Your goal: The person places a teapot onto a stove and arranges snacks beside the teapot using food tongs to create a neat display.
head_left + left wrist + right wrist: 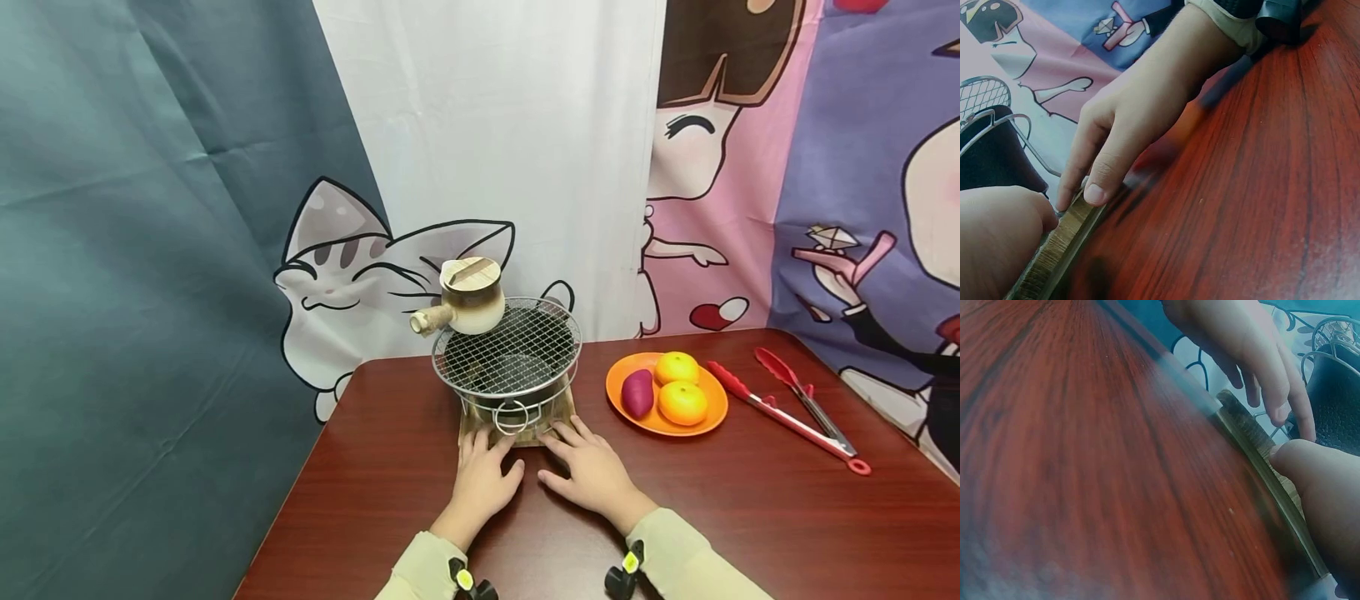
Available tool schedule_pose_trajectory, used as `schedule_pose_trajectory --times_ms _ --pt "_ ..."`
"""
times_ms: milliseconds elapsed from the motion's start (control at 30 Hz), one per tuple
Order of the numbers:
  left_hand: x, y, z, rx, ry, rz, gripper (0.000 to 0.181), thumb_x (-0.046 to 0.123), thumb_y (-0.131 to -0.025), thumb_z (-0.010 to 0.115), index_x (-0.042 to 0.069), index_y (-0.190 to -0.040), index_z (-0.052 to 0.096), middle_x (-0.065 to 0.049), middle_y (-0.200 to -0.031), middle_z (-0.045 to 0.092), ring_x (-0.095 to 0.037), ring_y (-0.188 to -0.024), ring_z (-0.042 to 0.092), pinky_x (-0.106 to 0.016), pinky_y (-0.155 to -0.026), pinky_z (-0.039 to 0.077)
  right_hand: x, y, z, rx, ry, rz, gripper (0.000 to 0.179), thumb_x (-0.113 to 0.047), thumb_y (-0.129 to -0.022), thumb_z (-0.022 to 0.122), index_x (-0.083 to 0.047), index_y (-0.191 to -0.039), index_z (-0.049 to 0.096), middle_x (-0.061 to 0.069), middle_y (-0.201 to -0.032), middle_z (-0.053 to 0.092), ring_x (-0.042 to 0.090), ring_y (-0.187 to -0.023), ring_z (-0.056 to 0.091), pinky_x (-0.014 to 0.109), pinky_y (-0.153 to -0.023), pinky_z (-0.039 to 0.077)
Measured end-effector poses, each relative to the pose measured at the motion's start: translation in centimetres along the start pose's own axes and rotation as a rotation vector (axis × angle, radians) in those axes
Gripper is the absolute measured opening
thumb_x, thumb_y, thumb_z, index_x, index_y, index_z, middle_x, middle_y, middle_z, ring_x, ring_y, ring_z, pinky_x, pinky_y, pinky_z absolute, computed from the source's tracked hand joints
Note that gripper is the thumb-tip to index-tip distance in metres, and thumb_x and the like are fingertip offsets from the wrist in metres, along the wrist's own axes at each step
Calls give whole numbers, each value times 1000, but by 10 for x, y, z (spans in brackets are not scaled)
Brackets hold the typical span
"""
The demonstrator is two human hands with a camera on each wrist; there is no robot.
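Left hand: your left hand (483,477) is spread, fingers extended onto the pale wooden board's (564,407) near edge; the left wrist view cuts most of it off.
Right hand: your right hand (592,472) is likewise spread, fingertips at that edge, thumb apart.
Board: on the dark reddish-brown wooden desk (787,525), between your hands and partly covered by your fingers.
Stove: the black round stove (997,156) stands on the board, its interior obscured by the round silver wire mesh (536,333) above.
Pot: the cream-and-brown pot with wooden lid (478,310) rests on the mesh, hiding part of its rim; its contents are concealed.
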State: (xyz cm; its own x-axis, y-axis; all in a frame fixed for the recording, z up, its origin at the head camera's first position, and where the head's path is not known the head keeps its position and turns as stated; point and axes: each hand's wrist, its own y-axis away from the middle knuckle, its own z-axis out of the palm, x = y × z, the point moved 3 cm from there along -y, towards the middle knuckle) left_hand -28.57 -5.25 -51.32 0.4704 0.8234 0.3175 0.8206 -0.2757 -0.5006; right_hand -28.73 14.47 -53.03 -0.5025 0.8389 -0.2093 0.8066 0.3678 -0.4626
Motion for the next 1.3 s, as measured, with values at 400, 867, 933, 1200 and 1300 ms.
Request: schedule_pose_trajectory --times_ms 400,867,933,1200,1300 --pt "3 10 11 -41 -108 24 44 29 -86 69 22 -130 69 -14 -138 52 -47 -129 44 -61 -108 35 1 5 1 -5 12 -9 59 -55 -86 70 -24 -136 66 11 -142 59 47 -137 44 64 -98 45" --pt "-16 9 11 -61 -311 232 50 35 -88 69 25 -137 63 -11 -137 52 -37 -124 46 -63 -106 36 -2 0 -1 -3 5 -13 60 -55 -85 70 -25 -136 66 11 -141 60 47 -137 44 64 -98 44" --pt "-16 8 9 -61 -311 248 50 36 -89 68 25 -138 62 -12 -136 52 -37 -124 46 -64 -106 36 -2 -1 -2 -1 10 -12 60 -56 -85 70 -25 -136 66 11 -141 59 46 -137 44 63 -99 44" --pt "-13 10 9 -122 -327 247 55 36 -92 64 25 -145 55 -9 -143 49 -40 -131 43 -66 -108 32 0 -2 -3 -12 25 -22 61 -58 -86 69 -25 -137 65 11 -143 58 46 -137 44 63 -100 44" --pt "-12 11 9 -127 -319 242 56 36 -92 64 25 -146 55 -9 -145 49 -40 -133 42 -67 -108 31 1 0 -3 -9 14 -42 61 -57 -85 70 -23 -137 65 13 -142 58 48 -136 44 64 -99 44"
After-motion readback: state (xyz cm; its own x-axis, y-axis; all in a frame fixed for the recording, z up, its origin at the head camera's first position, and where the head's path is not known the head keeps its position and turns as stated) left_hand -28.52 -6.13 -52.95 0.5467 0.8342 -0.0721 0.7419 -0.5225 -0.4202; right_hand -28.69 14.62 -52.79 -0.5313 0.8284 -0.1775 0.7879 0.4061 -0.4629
